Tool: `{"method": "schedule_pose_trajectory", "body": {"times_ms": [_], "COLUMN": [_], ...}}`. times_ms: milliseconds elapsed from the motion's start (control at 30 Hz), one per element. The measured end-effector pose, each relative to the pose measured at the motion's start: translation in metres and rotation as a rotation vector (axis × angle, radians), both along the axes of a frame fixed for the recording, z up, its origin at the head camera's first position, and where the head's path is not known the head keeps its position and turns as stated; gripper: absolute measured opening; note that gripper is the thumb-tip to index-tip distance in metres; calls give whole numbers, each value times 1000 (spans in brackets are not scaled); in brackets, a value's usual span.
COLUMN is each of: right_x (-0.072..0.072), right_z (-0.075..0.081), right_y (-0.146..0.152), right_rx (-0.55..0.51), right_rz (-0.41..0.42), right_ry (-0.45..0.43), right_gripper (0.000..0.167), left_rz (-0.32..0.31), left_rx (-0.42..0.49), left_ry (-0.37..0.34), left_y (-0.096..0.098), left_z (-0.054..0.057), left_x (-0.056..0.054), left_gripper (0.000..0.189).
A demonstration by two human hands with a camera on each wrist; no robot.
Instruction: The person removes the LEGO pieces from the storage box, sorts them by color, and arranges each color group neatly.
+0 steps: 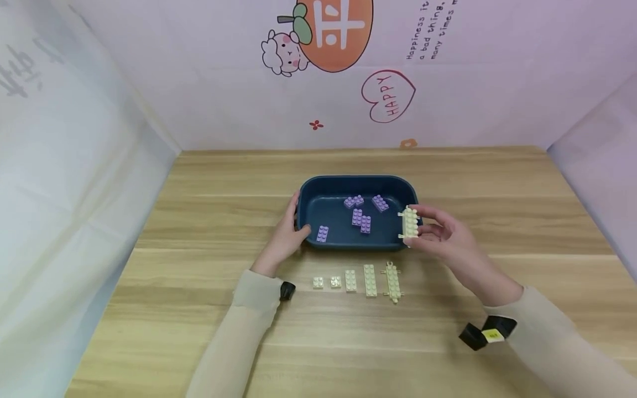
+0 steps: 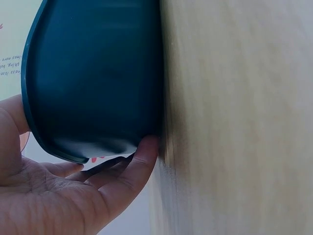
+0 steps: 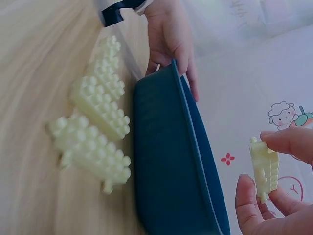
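A dark blue plastic tub [image 1: 358, 246] stands on the table with several purple building bricks [image 1: 356, 216] lying inside. My left hand [image 1: 285, 236] grips the tub's left end, its thumb over the rim and its fingers along the outside. Over the tub's right end, my right hand [image 1: 450, 237] pinches a pale yellow building brick [image 1: 410, 222] between thumb and fingers. This brick has studs and small pegs sticking out from its sides, also visible in the right wrist view. A similar pegged yellow brick [image 1: 393, 282] lies on the table in front of the tub.
Left of the pegged brick, more pale yellow bricks line up: a long one [image 1: 370, 280], a medium one [image 1: 350, 281] and two small square ones [image 1: 335, 282]. The wooden table [image 1: 209, 221] meets a printed white backdrop [image 1: 224, 99] behind and at the sides.
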State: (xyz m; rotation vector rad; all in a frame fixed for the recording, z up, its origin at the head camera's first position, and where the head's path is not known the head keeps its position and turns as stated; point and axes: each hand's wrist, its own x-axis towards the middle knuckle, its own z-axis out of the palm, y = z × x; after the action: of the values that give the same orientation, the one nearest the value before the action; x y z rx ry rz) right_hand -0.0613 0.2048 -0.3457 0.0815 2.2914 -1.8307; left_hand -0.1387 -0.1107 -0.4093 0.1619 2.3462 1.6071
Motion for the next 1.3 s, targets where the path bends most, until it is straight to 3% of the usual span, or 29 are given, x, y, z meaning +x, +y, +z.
{"method": "schedule_pose_trajectory", "body": {"times_ms": [267, 433, 600, 733, 933, 1100, 1300], "right_x": [19, 29, 40, 47, 52, 54, 56], "right_z": [-3, -10, -24, -42, -62, -70, -76], "right_y": [17, 22, 27, 29, 31, 31, 31], "right_rx": [29, 67, 144, 182, 285, 385, 433], "right_rz": [31, 50, 44, 51, 46, 63, 90], "right_ry": [58, 49, -7, 23, 39, 71, 118], "right_gripper": [61, 61, 63, 64, 64, 60, 60], "left_rz": [-3, 7, 5, 3, -7, -10, -23], "left_rx": [-1, -20, -27, -34, -27, -20, -8], "left_ry": [15, 32, 23, 23, 19, 9, 30], "left_y": [-4, -8, -7, -5, -3, -1, 0], "left_z": [3, 4, 2, 3, 2, 1, -2], "left_x": [-2, -4, -5, -6, -6, -6, -5], "left_gripper": [83, 83, 83, 83, 84, 84, 84]}}
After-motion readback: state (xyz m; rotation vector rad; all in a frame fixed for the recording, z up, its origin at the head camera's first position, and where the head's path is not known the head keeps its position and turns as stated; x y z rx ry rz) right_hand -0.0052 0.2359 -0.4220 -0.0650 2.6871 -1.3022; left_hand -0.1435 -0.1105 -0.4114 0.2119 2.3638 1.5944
